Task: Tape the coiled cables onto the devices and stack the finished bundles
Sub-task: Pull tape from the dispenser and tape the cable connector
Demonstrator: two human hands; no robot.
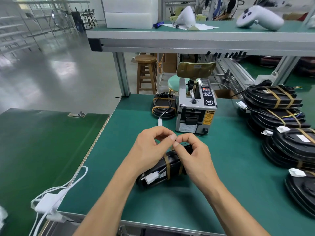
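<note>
Both hands, the left hand [151, 147] and right hand [190, 150], are pinched on tape over a once-banded device [160, 169], while finished bundles [272, 99] are stacked on the bench [221, 193], one [164, 106] beside the tape dispenser [196, 108].

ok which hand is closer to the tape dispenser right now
Right. The right hand is just in front of the tape dispenser, nearly below its base. The left hand is beside it, farther left, and both are over the black device.
</note>
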